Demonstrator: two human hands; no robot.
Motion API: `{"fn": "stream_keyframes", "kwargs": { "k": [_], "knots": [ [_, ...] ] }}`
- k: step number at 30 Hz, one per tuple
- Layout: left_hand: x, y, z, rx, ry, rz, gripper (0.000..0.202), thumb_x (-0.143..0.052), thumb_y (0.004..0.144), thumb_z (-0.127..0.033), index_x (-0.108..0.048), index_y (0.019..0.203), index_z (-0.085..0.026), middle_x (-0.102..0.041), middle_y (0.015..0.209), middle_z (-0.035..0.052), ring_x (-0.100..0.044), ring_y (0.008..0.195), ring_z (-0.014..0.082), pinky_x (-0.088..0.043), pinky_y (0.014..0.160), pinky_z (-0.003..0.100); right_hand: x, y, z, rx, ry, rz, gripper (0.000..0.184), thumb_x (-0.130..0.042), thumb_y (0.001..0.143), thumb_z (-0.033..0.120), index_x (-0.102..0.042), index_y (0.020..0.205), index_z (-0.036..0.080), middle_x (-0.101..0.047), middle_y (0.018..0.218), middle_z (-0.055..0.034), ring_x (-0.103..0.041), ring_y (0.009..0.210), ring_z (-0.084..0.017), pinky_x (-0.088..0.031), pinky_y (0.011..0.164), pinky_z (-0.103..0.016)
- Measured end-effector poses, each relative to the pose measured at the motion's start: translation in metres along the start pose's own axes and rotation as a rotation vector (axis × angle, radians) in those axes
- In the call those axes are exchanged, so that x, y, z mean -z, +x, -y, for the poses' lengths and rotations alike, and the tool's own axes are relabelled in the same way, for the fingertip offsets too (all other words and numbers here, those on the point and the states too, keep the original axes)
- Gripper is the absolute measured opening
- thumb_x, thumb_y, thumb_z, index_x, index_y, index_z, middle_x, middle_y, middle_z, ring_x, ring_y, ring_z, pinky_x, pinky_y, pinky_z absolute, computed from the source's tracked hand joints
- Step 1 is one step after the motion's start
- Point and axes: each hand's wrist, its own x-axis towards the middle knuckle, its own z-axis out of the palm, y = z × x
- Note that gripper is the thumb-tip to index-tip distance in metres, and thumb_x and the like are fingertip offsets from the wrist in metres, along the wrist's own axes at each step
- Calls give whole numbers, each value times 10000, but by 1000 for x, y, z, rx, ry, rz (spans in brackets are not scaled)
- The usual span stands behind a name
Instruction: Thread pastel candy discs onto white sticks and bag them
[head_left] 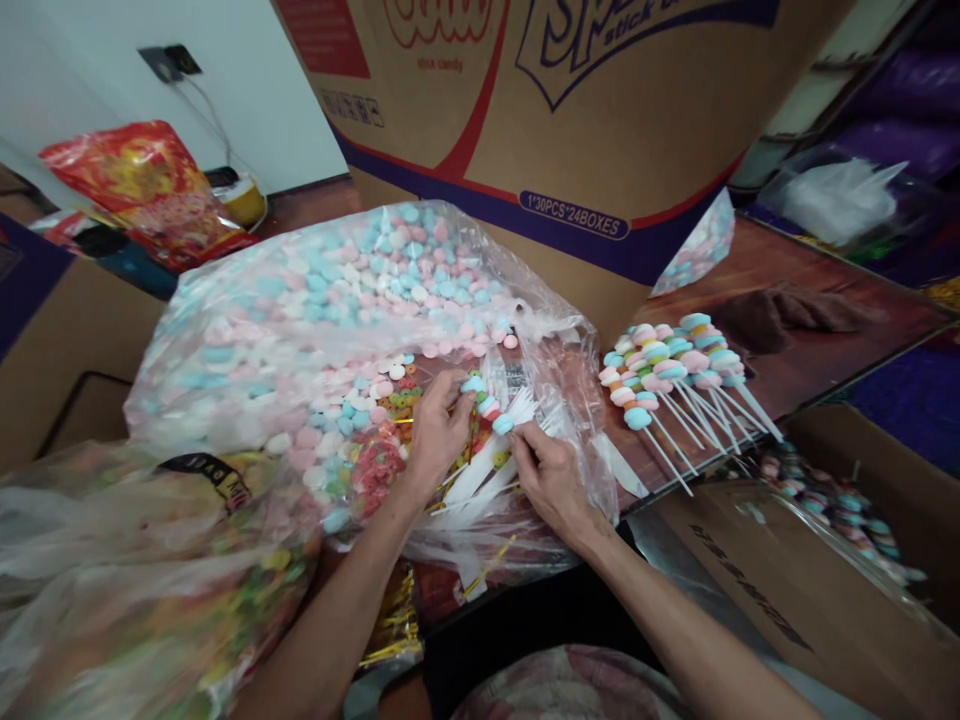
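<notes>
A candy skewer (489, 405) of blue, green, pink and white pieces slants between my two hands. At its upper end, my left hand (442, 420) pinches near the top blue piece. My right hand (547, 470) closes at the lower end, by the last blue candy; the stick itself is mostly hidden there. Beneath them lie white sticks (472, 480) and flat white strips. Red candy rings (375, 465) sit left of my left wrist. Loose pastel candies (330, 290) spill from a big clear plastic bag (247, 335) behind my hands.
Finished candy skewers (675, 365) lie piled on the table at right. A large cardboard box (570, 130) stands at the back. Another clear bag (150, 570) fills the left front. At lower right, an open carton (810, 570) holds more skewers. A red snack bag (150, 190) rests back left.
</notes>
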Motion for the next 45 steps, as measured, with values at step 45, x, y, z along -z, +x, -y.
{"fn": "stream_keyframes", "kwargs": {
  "k": [45],
  "knots": [
    [45,1,-4,120,58,17,343,-629,816,-464,-750,985,-191,-764,973,49,-694,866,212,-553,797,317,151,26,-53,-125,-606,-593,261,-467,939,283,-680,835,174,-617,733,-43,-530,671,-172,-360,641,-279]
  ]
}}
